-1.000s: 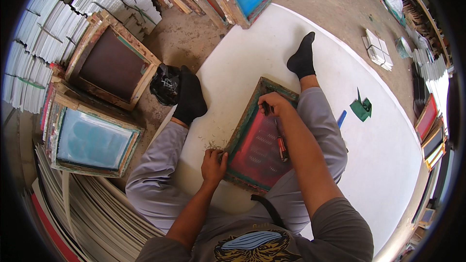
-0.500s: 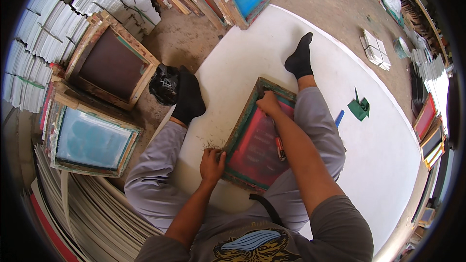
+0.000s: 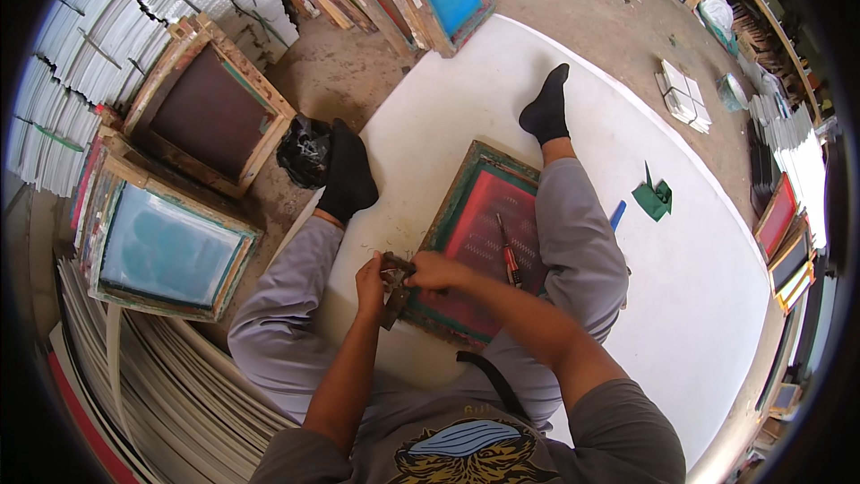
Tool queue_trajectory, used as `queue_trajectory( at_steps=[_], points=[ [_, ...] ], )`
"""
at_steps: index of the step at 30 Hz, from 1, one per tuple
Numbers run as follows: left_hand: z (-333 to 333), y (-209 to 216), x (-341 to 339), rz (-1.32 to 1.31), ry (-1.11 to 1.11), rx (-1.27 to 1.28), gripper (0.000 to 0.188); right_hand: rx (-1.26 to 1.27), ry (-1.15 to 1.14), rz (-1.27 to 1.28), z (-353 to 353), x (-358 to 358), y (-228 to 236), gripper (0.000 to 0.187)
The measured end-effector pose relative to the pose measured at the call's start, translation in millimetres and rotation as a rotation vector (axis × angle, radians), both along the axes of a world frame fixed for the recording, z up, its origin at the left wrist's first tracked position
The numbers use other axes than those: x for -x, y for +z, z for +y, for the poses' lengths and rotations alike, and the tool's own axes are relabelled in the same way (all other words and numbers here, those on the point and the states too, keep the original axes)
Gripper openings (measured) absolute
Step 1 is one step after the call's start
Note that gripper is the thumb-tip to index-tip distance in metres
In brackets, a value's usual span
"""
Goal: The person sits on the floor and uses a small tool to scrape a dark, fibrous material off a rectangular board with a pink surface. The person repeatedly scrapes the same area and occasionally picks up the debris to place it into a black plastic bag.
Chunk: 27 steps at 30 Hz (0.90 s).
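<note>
In the head view, the left hand [image 3: 368, 283] and the right hand [image 3: 434, 271] meet at the screen frame's left edge, both with fingers curled round a dark, metal-looking piece [image 3: 392, 305]. Its flat part points down beside the frame's near left corner; whether it touches the rim cannot be told. The screen frame [image 3: 459, 186] lies on the white board [image 3: 699, 305], between the legs, its right edge partly behind the right leg [image 3: 582, 224].

For good control, both grips should stay firm but off any sharp edge, with the piece held outside the rim, since the pink mesh looks easy to scratch. The red-handled tool [image 3: 510, 260] lying across that mesh is best left unbumped by the right forearm.

The board's left edge runs close by the left foot [image 3: 348, 181], so elbow room is tighter there. The wider stretch spreads from the right leg to the board's right edge, with the blue strip [image 3: 618, 214] near that leg and the green piece [image 3: 653, 196] farther out.
</note>
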<state>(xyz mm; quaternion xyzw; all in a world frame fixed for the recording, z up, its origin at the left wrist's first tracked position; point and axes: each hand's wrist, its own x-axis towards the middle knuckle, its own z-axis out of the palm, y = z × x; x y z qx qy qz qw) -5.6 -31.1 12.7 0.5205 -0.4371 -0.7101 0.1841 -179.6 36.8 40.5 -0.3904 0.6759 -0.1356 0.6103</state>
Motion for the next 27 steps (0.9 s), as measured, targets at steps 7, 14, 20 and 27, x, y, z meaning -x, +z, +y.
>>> queue_trajectory(
  at_steps=[7, 14, 20, 27],
  points=[
    [-3, -12, -26, 0.009, 0.133, -0.132, 0.027, 0.173, 0.226, 0.295, 4, -36, 11, 0.046],
    [1, -39, -26, -0.181, 0.065, 0.304, 0.032, -0.074, -0.055, -0.227, 5, -8, -5, 0.044],
    [31, -13, -10, -0.571, -0.257, 0.93, 0.036, -0.017, -0.721, -0.618, 2, 71, -2, 0.047],
    [35, -6, -2, -0.572, -0.413, 1.064, 0.032, 0.151, -1.113, -0.77, -19, 153, -20, 0.05]
  ],
)
